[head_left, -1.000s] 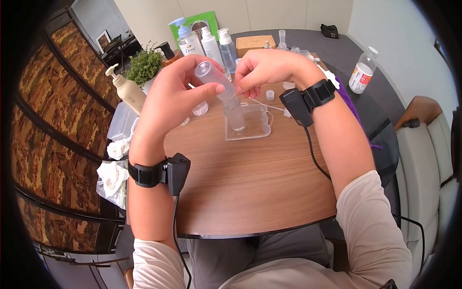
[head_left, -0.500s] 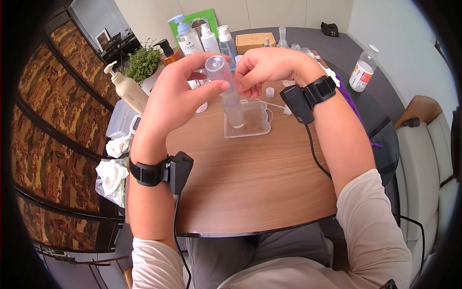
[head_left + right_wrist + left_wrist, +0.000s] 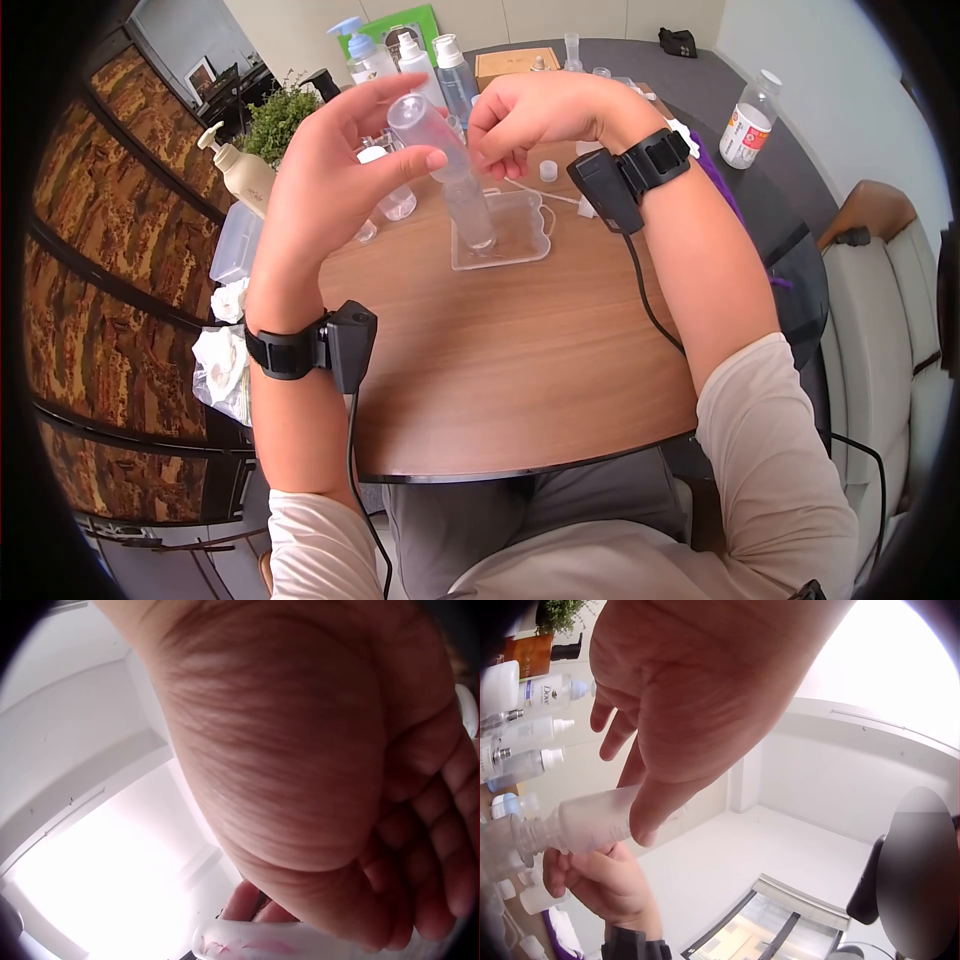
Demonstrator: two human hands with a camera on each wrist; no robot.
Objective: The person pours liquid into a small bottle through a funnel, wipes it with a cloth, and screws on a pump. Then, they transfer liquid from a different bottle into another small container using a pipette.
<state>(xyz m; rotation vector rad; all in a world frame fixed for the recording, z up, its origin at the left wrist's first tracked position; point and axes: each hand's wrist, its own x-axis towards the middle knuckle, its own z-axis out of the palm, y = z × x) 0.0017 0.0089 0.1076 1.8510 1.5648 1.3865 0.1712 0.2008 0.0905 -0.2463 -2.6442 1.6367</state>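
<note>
An upside-down frosted bottle (image 3: 430,140) leans over a clear bottle (image 3: 468,218), their necks meeting. The clear one stands in a shallow transparent tray (image 3: 522,262). My left hand (image 3: 325,165) holds the frosted bottle near its raised base, thumb on the near side; in the left wrist view, that thumb lies across the frosted bottle (image 3: 592,821). My right hand (image 3: 550,112), fingers curled, pinches the same bottle close to its neck. The right wrist view has my right hand (image 3: 300,750) covering most of the bottle (image 3: 262,943); its fingertips are partly hidden.
Pump bottles (image 3: 368,62), a cardboard box (image 3: 515,64) and a potted plant (image 3: 278,125) line the back. A small cap (image 3: 548,171) lies right of the hands. Crumpled tissues (image 3: 222,360) are at the left edge; a labelled bottle (image 3: 750,125) stands far right.
The head view has shifted, so table and objects appear slightly higher and further left. The frosted bottle, more upright half a second ago, leans further left; both hands remain on it.
</note>
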